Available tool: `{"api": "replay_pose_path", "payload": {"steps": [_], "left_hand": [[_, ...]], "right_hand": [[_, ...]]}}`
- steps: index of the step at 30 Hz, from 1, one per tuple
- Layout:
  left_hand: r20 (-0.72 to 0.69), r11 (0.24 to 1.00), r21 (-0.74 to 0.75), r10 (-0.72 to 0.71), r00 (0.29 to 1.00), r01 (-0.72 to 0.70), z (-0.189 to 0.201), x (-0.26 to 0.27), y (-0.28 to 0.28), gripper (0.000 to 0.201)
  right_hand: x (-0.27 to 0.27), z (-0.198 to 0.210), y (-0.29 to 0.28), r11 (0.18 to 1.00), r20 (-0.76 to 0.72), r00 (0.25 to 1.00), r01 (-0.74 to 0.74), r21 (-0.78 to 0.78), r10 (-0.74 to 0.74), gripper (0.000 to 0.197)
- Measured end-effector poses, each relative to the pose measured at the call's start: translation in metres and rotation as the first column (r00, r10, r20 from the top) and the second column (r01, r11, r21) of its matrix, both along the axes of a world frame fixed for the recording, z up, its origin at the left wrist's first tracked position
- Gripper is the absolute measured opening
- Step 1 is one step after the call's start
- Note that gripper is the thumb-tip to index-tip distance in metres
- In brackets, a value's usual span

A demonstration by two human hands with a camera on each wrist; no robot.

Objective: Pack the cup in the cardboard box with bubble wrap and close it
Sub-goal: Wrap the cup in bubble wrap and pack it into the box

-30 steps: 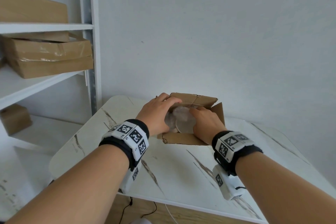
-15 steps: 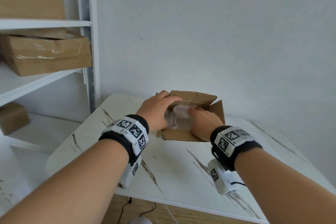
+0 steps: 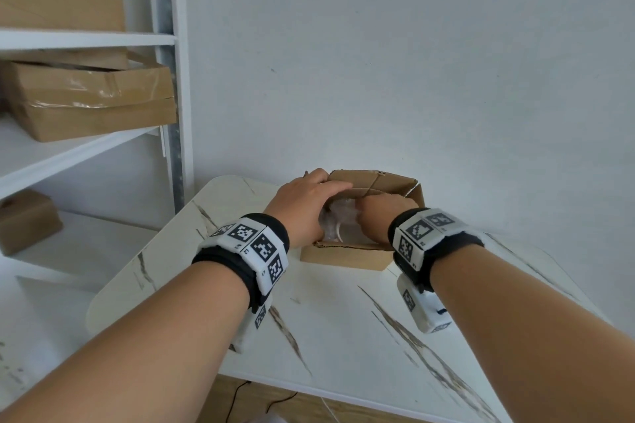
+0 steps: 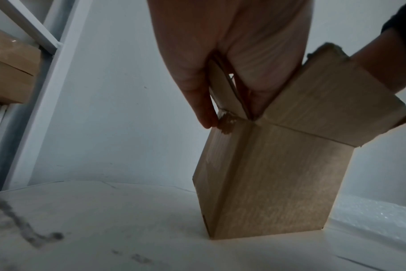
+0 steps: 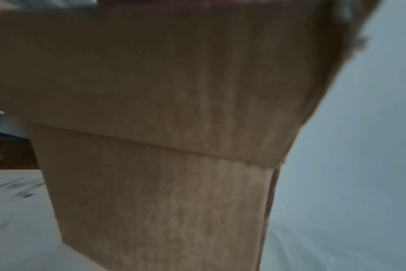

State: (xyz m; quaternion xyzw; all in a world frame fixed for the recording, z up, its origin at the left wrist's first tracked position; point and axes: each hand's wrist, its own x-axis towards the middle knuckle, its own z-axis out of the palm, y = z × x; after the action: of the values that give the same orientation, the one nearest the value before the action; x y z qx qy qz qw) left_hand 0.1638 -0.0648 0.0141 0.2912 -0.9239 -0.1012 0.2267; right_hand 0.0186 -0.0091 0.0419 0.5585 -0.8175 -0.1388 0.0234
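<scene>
The small brown cardboard box [image 3: 343, 256] stands open on the white marble table [image 3: 343, 319], near its far edge. Inside it, clear bubble wrap [image 3: 338, 213] lies around the cup, of which only a white curved rim [image 3: 338, 232] shows. My left hand [image 3: 330, 189] grips the box's left flap [image 4: 220, 88], thumb outside and fingers inside. My right hand [image 3: 367, 213] reaches down into the box onto the bubble wrap, and its fingers are hidden. The right wrist view shows only the blurred near wall of the box [image 5: 162, 201].
A white shelf unit [image 3: 86, 39] stands at the left and holds taped cardboard boxes [image 3: 92, 99], with a smaller one [image 3: 27, 220] lower down. A grey wall [image 3: 412, 62] rises right behind the table. The table's front edge [image 3: 309, 391] is close to me.
Both hands have sunk a little deeper into the box, and less of the wrapped cup shows. The box has stayed in place while my head has shifted slightly.
</scene>
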Motion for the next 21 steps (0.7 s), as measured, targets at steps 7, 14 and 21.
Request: {"api": "replay_pose_path", "payload": {"steps": [7, 14, 21], "left_hand": [[-0.025, 0.999, 0.029, 0.017, 1.0, -0.017, -0.002, 0.002, -0.001, 0.073], [-0.061, 0.998, 0.062, 0.015, 0.998, -0.012, -0.001, 0.003, 0.0, 0.066], [-0.082, 0.999, 0.052, -0.003, 0.997, 0.007, -0.001, 0.002, 0.0, 0.068]], "right_hand": [[0.0, -0.009, 0.01, 0.916, -0.026, 0.995, -0.096, -0.389, 0.093, 0.022], [-0.006, -0.013, 0.025, 0.861, -0.076, 0.977, -0.211, -0.463, 0.198, 0.024], [-0.011, -0.017, 0.031, 0.895, 0.016, 0.953, -0.277, -0.35, 0.301, 0.049]]}}
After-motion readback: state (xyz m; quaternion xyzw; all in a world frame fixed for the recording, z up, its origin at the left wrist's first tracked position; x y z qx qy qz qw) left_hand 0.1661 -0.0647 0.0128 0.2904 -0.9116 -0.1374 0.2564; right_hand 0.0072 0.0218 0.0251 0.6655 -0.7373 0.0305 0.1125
